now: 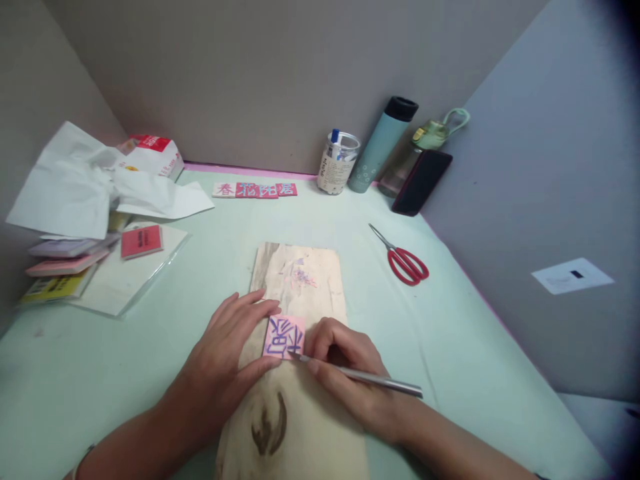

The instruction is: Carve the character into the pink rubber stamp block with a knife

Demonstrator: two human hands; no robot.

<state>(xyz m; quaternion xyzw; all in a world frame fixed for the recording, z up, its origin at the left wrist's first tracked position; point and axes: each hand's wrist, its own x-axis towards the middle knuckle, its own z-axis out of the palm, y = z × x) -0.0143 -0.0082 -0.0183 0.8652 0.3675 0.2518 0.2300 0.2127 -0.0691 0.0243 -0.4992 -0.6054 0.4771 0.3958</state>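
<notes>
A small pink square block (280, 337), marked with purple strokes like a character, lies flat on a wooden board (305, 393). My left hand (227, 347) steadies it from the left, thumb at the near edge and fingers at the far edge. In my right hand (350, 370) is a slim silver craft knife (380, 381), held like a pen. Its tip rests at the block's lower right part, by the purple lines. Purple and pink crumbs (303, 277) are scattered on the board above the block.
Red-handled scissors (407, 265) lie at right. Behind stand a pen jar (337, 167), a blue flask (383, 147), a green-lidded bottle (417, 153) and a leaning phone (423, 181). Several carved tiles (255, 191) line up at the back. White tissues (70, 180) and packets occupy the left.
</notes>
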